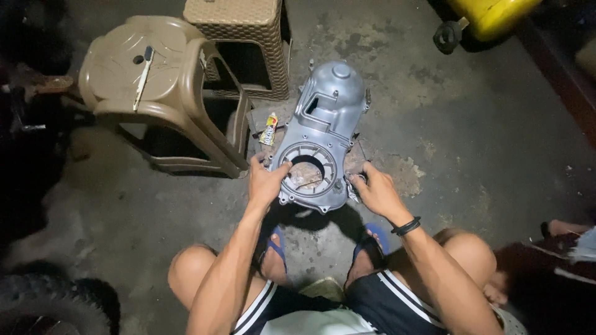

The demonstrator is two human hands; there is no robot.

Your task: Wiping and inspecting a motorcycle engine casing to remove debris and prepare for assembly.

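We grip the metal cover (323,139) by its edges, left hand (266,181) and right hand (375,191); bare floor (484,136) beyond it.

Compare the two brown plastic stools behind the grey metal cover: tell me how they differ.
The smooth tan plastic stool lies tipped on its side, seat facing the camera; the woven-pattern brown plastic stool stands upright behind it. The smooth stool has a rounded seat with a centre hole and a toothbrush lying on it; the woven stool is squarer, its top bare. Both are brown plastic on the concrete floor.
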